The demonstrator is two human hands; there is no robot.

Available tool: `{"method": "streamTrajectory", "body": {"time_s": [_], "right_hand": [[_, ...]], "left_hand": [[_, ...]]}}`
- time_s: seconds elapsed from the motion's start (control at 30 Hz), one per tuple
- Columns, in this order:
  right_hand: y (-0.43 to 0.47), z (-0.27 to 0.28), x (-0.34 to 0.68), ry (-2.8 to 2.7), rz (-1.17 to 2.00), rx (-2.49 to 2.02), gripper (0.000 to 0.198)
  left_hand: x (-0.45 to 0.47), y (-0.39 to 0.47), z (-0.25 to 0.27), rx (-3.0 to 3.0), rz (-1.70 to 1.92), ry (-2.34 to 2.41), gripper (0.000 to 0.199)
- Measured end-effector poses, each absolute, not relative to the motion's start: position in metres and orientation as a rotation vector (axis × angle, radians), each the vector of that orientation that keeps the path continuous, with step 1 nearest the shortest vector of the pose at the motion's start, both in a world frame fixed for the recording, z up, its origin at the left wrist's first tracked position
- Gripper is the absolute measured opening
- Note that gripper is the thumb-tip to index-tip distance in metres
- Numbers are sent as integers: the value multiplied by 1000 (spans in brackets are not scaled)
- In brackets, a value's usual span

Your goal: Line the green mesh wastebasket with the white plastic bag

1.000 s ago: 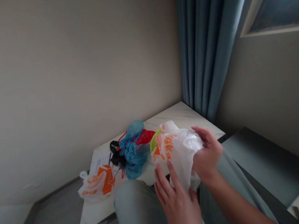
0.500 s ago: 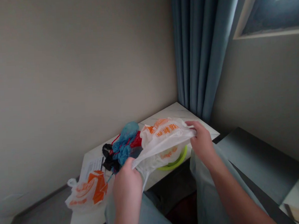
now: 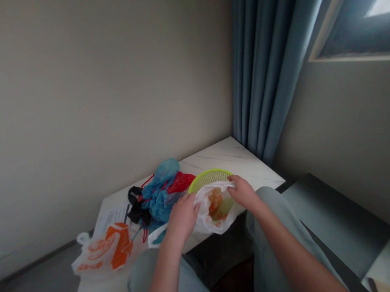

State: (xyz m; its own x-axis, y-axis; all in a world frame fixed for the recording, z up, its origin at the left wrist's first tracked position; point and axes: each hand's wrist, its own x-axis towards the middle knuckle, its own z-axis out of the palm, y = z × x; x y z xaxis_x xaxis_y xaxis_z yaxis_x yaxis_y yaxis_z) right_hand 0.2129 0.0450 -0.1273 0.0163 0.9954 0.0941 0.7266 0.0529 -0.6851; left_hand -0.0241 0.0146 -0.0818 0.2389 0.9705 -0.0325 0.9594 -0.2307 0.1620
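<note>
A white plastic bag [image 3: 201, 215] with orange print is stretched between my hands, its mouth spread so that the orange and pale inside shows. My left hand [image 3: 183, 214] grips the bag's left edge. On the opposite edge, my right hand [image 3: 242, 191] pinches the rim. Behind and partly under the bag is a lime-green mesh basket [image 3: 209, 176], its front hidden. Left of my left hand lies a pile of crumpled blue plastic bags [image 3: 157, 202], with a red bag [image 3: 181, 182] and black bags [image 3: 138, 210] against it.
Another white bag with orange print [image 3: 105, 251] lies at the near left of the white marbled table [image 3: 228, 155]. A printed sheet [image 3: 112, 218] is behind it. A blue curtain [image 3: 263, 81] hangs at the far corner. At right stands a grey surface [image 3: 336, 221].
Both hands have come closer together and the bag has gone from stretched flat to hanging with its mouth open. More of the green basket now shows behind it.
</note>
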Motion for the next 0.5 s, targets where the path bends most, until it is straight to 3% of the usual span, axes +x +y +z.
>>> {"method": "streamTrajectory", "body": {"time_s": [0.2,0.5], "right_hand": [[76,-148,234,-1655,449,-1800,41],[132,-163,258,-1633,723,-1749,30]], "left_hand": [[-23,46,-120,2263,155,2029,26],[-33,86,-151,2082,303,2177,21]]}}
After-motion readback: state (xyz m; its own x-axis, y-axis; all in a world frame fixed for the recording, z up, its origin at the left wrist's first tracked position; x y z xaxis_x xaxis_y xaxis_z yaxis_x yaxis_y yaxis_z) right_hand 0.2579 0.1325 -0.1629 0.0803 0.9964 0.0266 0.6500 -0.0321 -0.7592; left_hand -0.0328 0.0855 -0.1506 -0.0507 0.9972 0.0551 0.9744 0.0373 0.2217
